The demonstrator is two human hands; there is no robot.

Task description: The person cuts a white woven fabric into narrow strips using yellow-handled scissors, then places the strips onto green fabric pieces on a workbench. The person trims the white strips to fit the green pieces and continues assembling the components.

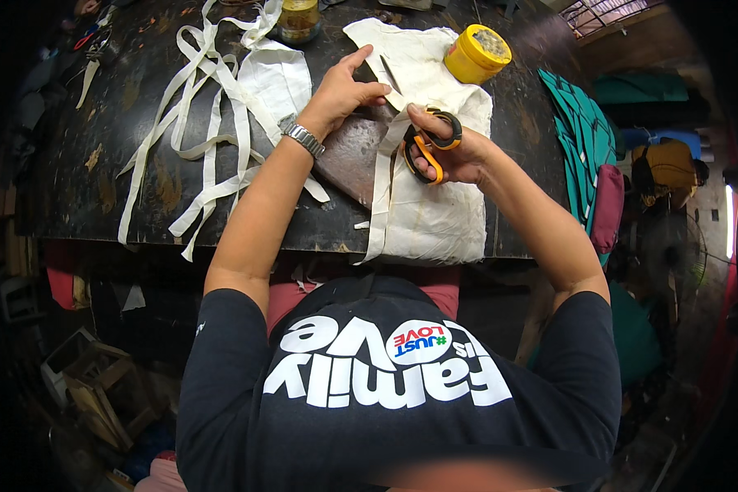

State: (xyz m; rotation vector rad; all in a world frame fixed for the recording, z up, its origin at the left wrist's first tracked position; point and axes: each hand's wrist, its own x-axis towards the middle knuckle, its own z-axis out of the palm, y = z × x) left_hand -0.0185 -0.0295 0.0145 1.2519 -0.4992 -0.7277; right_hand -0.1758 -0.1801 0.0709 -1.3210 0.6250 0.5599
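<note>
A pair of scissors (425,156) with orange-and-black handles is gripped in my right hand (459,152), over a piece of white cloth (435,217) on the table. A dark pointed blade (390,72) shows against the cloth farther up; its link to the handles is partly hidden by cloth. My left hand (344,90), a metal watch on its wrist, rests at the cloth's far left edge with thumb and forefinger spread. Along the cloth's left side, a narrow strip (383,197) hangs beside a brown flat piece (348,160) with a curved edge.
The dark table (74,193) carries tangled white strips (213,123) at left. A yellow round tub (477,54) stands on the cloth's far right, and a jar (299,20) is at the back. Green folded fabric (578,148) hangs over the right edge, near a maroon roll (607,209).
</note>
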